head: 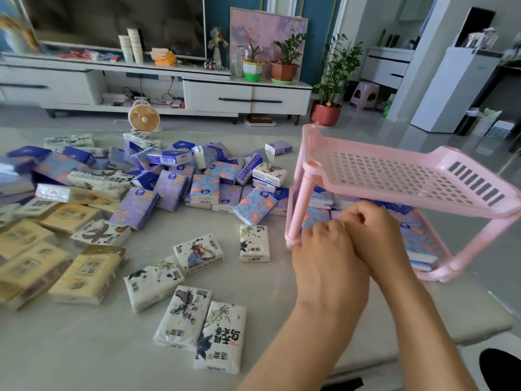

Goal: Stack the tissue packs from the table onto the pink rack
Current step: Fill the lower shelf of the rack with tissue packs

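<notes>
The pink two-tier rack (pixel 394 176) stands at the table's right side; its perforated top shelf holds nothing. Blue and purple tissue packs (pixel 417 241) lie in rows on its lower tier. Both hands reach into that tier from the front. My left hand (pixel 329 252) has its fingers curled over a blue pack (pixel 315 217) near the front left post. My right hand (pixel 372 232), touching the left one, curls its fingers on the same pack; the fingertips are hidden. Loose packs cover the table: a purple heap (pixel 174 176), white printed ones (pixel 197 314), yellow ones (pixel 84 275).
The grey table (pixel 267 292) ends close behind the rack on the right. A small orange fan (pixel 143 118) stands at its far edge. Beyond are a TV cabinet (pixel 248 97) and potted plants (pixel 327 108) on the floor.
</notes>
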Demonstrator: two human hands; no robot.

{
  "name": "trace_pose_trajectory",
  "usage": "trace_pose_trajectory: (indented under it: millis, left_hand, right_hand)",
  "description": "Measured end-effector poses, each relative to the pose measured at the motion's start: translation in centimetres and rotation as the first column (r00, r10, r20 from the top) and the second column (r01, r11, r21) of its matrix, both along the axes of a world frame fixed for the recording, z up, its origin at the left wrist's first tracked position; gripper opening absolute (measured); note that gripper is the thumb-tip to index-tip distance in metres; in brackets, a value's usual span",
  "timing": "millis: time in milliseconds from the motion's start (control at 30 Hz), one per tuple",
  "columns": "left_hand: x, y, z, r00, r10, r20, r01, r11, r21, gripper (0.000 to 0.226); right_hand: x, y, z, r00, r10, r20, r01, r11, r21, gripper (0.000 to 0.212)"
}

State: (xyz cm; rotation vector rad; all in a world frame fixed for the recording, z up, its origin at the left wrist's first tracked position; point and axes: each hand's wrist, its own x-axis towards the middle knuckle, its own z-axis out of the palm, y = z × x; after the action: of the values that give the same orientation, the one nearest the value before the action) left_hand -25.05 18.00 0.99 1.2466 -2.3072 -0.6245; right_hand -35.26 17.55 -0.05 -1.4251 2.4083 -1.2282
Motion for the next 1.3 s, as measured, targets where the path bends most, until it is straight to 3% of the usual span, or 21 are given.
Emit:
trace_pose_trajectory:
  millis: [133,233,300,433,533,667,900,1100,1300]
  left_hand:
    - [5.6,-0.5,0.0,0.99,0.031,-0.14,-0.037,0.998,-0.041,0.038]
    - [10.6,-3.6,-0.4,0.979,0.117,-0.165,-0.135,0.986,-0.099,0.036]
    - [13.7,-6.4,-0.4,0.979,0.187,-0.081,-0.196,0.972,-0.128,0.032]
    - [18.5,-11.5,-0.2,0.944,0.278,0.176,-0.255,0.956,-0.142,0.038]
    - [20.5,-14.5,-1.1,0.906,0.337,0.254,-0.322,0.941,-0.099,0.047]
    - [21.4,-16.8,-2.7,0.869,0.395,0.299,-0.397,0.916,-0.057,0.061]
    - [21.1,-18.7,-5.0,0.815,0.491,0.308,-0.463,0.871,-0.162,0.062]
    - [21.1,-18.9,-7.1,0.821,0.538,0.194,-0.488,0.836,-0.253,0.057]
    - [20.8,-18.7,-7.4,0.854,0.517,0.06,-0.491,0.839,-0.236,0.06]
  right_hand:
    - [4.4,2.4,1.7,0.921,0.275,0.275,-0.354,0.886,0.301,0.033]
    - [7.9,0.9,1.3,0.873,0.401,0.277,-0.457,0.871,0.179,0.028]
    - [10.0,-1.1,0.5,0.864,0.441,0.242,-0.465,0.884,0.051,0.023]
    - [12.3,-6.1,-1.6,0.905,0.411,0.112,-0.411,0.911,-0.023,0.023]
    - [12.4,-9.3,-2.9,0.951,0.302,-0.069,-0.301,0.953,0.022,0.036]
    - [12.9,-11.7,-3.8,0.959,0.252,-0.131,-0.245,0.967,0.066,0.041]
    - [13.9,-15.4,-4.7,0.915,0.278,-0.291,-0.258,0.96,0.107,0.058]
    - [14.2,-17.0,-5.5,0.914,0.216,-0.342,-0.154,0.968,0.199,0.071]
    - [14.4,-17.6,-6.0,0.917,0.096,-0.388,-0.051,0.991,0.125,0.056]
